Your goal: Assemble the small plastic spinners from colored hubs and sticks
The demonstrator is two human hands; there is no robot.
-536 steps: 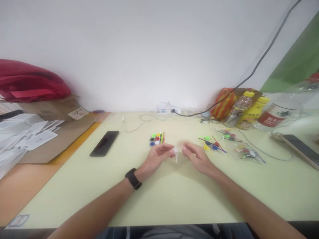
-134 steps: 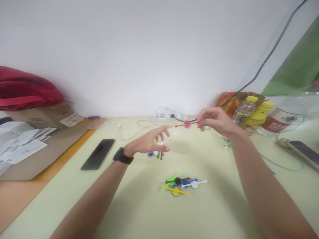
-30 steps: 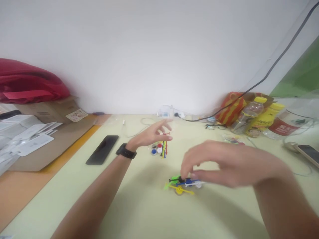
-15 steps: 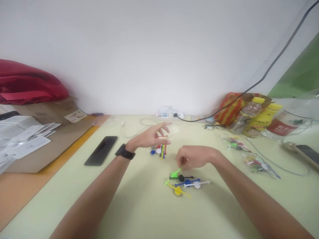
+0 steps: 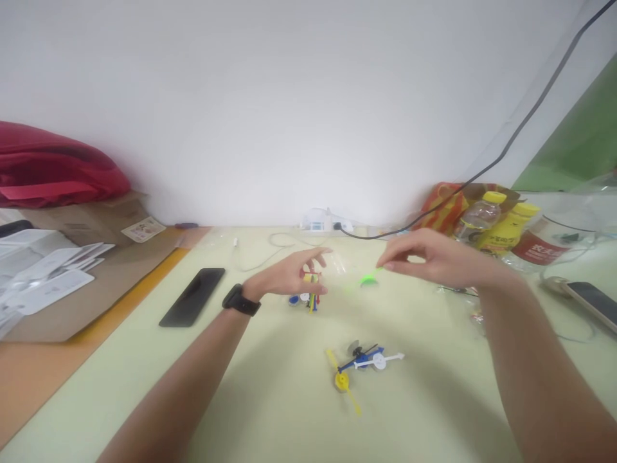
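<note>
My right hand (image 5: 429, 257) pinches the tip of a green arrow spinner (image 5: 369, 281), lifted off the table and slightly blurred. Its round base hangs below my fingertips. My left hand (image 5: 292, 270), fingers apart and curved, hovers at a small pile of coloured spinners (image 5: 306, 299), partly hiding it. No grip on any of them shows. Closer to me lie a yellow spinner (image 5: 342, 381), a blue spinner (image 5: 361, 360), a white spinner (image 5: 379, 361) and a black spinner (image 5: 357, 351), the black one tilted against the blue.
A black phone (image 5: 193, 297) lies to the left, beside cardboard (image 5: 96, 289) with white packets. Bottles (image 5: 504, 231) and a striped bag (image 5: 441, 206) stand at the back right. Another phone (image 5: 595, 302) lies far right. A dark cable (image 5: 501, 154) runs down to a power strip (image 5: 315, 222).
My right hand has lifted the green spinner from the near group and carried it up and to the right. The yellow and black spinners have shifted. My left hand stays almost in place.
</note>
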